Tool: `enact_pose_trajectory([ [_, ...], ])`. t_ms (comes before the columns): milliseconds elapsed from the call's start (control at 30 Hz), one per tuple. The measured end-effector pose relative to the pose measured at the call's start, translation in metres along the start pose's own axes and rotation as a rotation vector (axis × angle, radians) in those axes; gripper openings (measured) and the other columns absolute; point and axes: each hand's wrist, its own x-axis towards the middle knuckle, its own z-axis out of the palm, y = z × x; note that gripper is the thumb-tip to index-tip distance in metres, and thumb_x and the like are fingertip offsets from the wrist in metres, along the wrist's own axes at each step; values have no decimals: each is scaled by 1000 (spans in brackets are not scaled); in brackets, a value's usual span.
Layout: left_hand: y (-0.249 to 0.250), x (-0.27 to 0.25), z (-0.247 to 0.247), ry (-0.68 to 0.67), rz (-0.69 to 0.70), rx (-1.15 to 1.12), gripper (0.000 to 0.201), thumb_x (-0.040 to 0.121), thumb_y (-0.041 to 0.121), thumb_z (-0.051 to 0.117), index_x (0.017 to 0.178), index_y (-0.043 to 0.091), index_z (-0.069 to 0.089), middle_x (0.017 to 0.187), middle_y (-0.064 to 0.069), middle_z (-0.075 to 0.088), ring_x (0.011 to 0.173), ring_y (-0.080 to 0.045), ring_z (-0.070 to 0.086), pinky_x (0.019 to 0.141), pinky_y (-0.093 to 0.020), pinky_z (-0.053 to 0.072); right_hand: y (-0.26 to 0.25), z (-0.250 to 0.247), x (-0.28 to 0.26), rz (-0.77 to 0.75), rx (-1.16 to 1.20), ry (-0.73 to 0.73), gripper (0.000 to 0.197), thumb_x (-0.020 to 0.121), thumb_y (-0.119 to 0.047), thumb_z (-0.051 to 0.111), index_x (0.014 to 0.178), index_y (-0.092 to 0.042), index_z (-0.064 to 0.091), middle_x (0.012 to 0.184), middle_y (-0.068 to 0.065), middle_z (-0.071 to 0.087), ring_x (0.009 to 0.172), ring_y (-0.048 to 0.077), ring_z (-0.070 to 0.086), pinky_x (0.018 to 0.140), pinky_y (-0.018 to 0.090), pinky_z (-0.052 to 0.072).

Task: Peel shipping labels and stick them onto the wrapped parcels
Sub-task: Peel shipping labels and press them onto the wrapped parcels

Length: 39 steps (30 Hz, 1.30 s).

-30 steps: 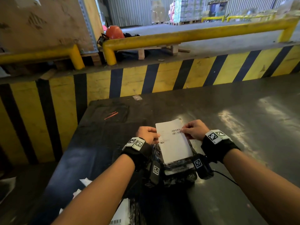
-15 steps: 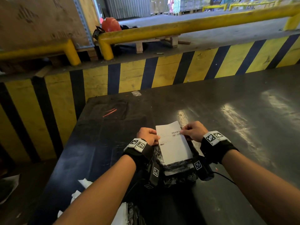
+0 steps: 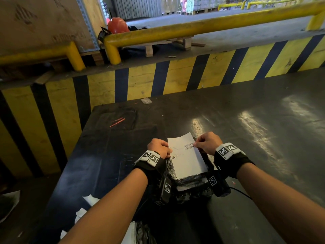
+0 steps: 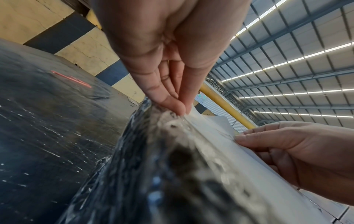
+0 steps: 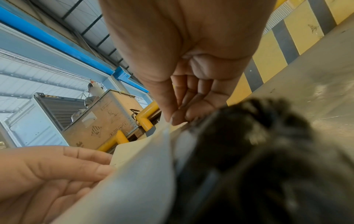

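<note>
A white shipping label (image 3: 186, 155) with barcodes lies over a parcel wrapped in black plastic (image 3: 191, 186) on the dark table (image 3: 246, 129). My left hand (image 3: 159, 147) pinches the label's left edge, its fingertips (image 4: 178, 106) at the edge over the wrap. My right hand (image 3: 207, 142) pinches the right edge near the barcodes, thumb and fingertips (image 5: 176, 118) together on the paper. The label's far end curls up off the parcel (image 4: 172, 174). In the right wrist view the label (image 5: 138, 174) hides most of the parcel (image 5: 268, 159).
White backing scraps (image 3: 84, 208) lie at the table's near left edge, with another wrapped parcel and label (image 3: 139, 233) at the bottom. Red strips (image 3: 117, 121) and a small scrap (image 3: 146, 100) lie farther off. A yellow-and-black striped wall (image 3: 158, 80) stands behind the table.
Both hands keep pinching the label's edges over the parcel; the label and hands have barely shifted. The head view has tipped slightly downward.
</note>
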Motion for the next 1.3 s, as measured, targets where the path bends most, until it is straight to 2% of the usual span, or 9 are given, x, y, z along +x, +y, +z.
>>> enact_pose_trajectory([
  [100,1,2,1,-2,-8,15,22,79,0,69,101,1,70,102,-16,71,74,-20,68,75,-29,59,-1,1,0,-1,-31,14,13,83,-21,68,84,-10,73,77,2,63,76,16,58,66,25,45],
  [267,2,2,1,-2,-19,46,22,79,0,69,102,1,70,101,-15,71,73,-19,67,76,-29,59,-3,2,-1,-3,-76,30,15,83,-21,67,87,-8,73,79,2,63,77,15,57,54,19,39],
  [567,8,2,2,12,-29,129,20,75,-1,74,93,4,68,99,-15,71,70,-20,68,74,-30,59,-6,5,0,15,-152,58,15,84,-16,65,91,-5,74,95,11,71,78,17,56,68,24,42],
  [767,10,1,1,30,33,331,32,75,13,77,104,6,67,109,-14,67,98,-28,66,87,-33,55,-4,9,5,65,-272,64,17,82,-21,62,87,-7,70,90,14,70,77,27,63,63,29,48],
  [900,20,-3,-9,52,250,503,38,84,22,67,120,13,59,120,-11,63,110,-28,60,94,-33,49,-9,-1,6,-139,-376,84,16,85,-13,52,92,-7,66,96,12,67,89,28,62,69,29,45],
  [1033,24,-9,-2,-206,520,703,42,92,19,52,132,10,48,134,-9,53,124,-28,50,104,-38,40,-25,-2,14,-400,-497,-71,37,90,-6,44,125,-10,56,128,10,59,120,27,53,97,30,41],
  [1100,20,-9,5,-302,530,824,37,93,22,47,127,8,47,132,-11,51,122,-31,49,102,-42,40,-28,5,16,-408,-545,-168,41,91,-7,41,130,-14,51,133,8,56,123,25,51,101,29,39],
  [1200,7,-1,11,-341,558,910,42,94,32,42,132,13,42,140,-7,44,131,-27,41,108,-49,32,-23,17,21,-423,-645,-232,34,92,-14,41,122,-21,54,126,5,60,117,28,56,97,36,44],
  [1300,1,4,9,-357,552,965,59,97,41,36,147,13,21,156,-5,24,143,-21,23,117,-47,19,-19,16,24,-366,-751,-353,43,96,-25,36,140,-27,35,149,-5,37,134,20,39,112,51,23],
])
